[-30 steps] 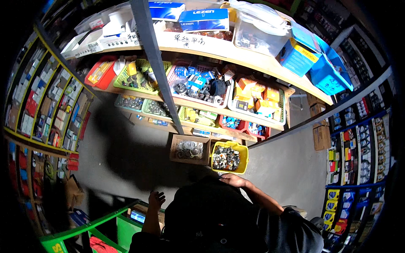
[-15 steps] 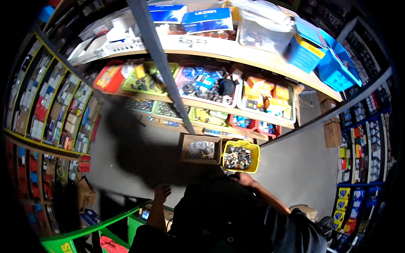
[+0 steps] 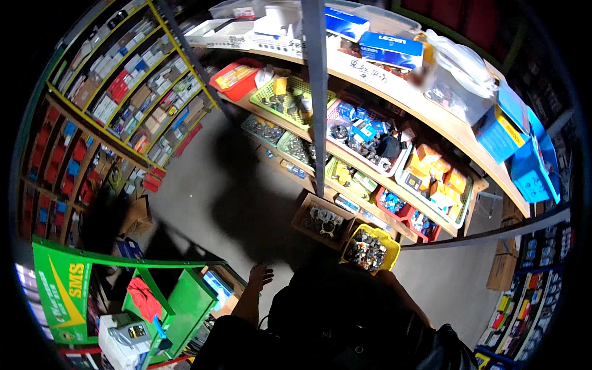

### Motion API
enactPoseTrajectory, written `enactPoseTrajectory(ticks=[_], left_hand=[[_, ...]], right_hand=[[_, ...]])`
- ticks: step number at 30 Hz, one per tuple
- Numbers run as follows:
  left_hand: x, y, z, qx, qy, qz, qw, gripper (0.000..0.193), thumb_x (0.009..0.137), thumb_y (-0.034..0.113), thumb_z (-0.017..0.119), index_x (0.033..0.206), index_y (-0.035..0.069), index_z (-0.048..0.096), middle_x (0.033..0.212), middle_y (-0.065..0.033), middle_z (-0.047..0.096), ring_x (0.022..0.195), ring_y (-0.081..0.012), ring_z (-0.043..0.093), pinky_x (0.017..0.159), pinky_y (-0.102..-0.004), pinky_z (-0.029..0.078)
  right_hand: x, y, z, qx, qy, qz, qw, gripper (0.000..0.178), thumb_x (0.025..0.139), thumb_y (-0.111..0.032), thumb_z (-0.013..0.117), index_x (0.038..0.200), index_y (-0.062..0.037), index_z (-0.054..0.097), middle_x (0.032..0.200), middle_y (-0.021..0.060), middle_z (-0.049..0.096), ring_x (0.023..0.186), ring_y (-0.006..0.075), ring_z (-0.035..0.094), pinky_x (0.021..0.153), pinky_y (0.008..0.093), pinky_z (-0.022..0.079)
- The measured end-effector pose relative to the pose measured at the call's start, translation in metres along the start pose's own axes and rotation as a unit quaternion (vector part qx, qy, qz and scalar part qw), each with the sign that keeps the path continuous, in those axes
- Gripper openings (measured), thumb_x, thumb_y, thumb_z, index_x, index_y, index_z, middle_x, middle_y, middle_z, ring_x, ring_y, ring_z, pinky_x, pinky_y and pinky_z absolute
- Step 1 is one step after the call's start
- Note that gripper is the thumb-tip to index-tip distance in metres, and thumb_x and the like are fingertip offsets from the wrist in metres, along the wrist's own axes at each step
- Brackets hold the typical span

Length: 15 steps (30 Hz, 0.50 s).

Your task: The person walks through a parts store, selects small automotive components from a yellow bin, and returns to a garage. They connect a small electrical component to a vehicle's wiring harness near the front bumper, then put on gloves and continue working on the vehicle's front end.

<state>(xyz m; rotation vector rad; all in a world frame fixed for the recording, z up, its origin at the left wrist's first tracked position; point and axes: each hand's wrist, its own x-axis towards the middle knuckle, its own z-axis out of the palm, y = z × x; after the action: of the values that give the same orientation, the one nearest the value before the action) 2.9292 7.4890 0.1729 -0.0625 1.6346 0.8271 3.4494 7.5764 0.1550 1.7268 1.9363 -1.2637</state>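
Note:
My left hand (image 3: 261, 275) hangs in the air over the floor, fingers stretched out, holding nothing. Only part of my right hand (image 3: 386, 279) shows, beside the near edge of a yellow plastic basket (image 3: 398, 248) full of small mixed parts. Dark clothing hides its fingers, and I cannot make out whether it touches the basket. Left of that basket stands an open cardboard box (image 3: 300, 223) with clear and white pieces inside. Both containers are at the foot of a wooden shelf unit (image 3: 465, 139).
Baskets of small parts and orange boxes (image 3: 425, 165) fill the shelves, behind a grey upright post (image 3: 318, 92). A green metal stand (image 3: 191, 296) is at the lower left, with a red cloth (image 3: 145, 299). Stocked racks (image 3: 123, 80) line the left; others line the right.
My view has turned left, so the shelves and baskets sit further right and more of the green stand shows. My left hand's fingers are more stretched out; my right is more hidden.

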Motion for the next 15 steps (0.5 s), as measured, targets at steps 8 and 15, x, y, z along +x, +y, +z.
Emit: enactPoseTrajectory(ticks=[8,15], left_hand=[[0.011,-0.071,-0.009,-0.001,-0.019,-0.018,1.000,0.034,0.091,0.030,0.056,0.118,0.011,0.049,0.097,-0.0125,0.063,0.080,-0.0255,0.063,0.066,-0.0396,0.054],[0.044,-0.055,0.031,0.049,0.001,-0.032,0.998,0.035,0.090,0.030,0.056,0.118,0.010,0.050,0.099,-0.0133,0.063,0.082,-0.0259,0.063,0.068,-0.0398,0.054]], right_hand=[[-0.080,0.016,-0.065,0.196,-0.212,-0.053,0.956,0.025,0.084,-0.013,0.058,0.106,-0.0016,0.064,0.106,0.0098,0.065,0.090,0.0197,0.057,0.081,0.0371,0.048],[-0.010,0.036,-0.003,-0.120,-0.180,-0.108,0.970,0.037,0.083,-0.021,0.053,0.118,-0.0108,0.061,0.112,0.0179,0.063,0.100,0.0321,0.062,0.084,0.0440,0.049]])
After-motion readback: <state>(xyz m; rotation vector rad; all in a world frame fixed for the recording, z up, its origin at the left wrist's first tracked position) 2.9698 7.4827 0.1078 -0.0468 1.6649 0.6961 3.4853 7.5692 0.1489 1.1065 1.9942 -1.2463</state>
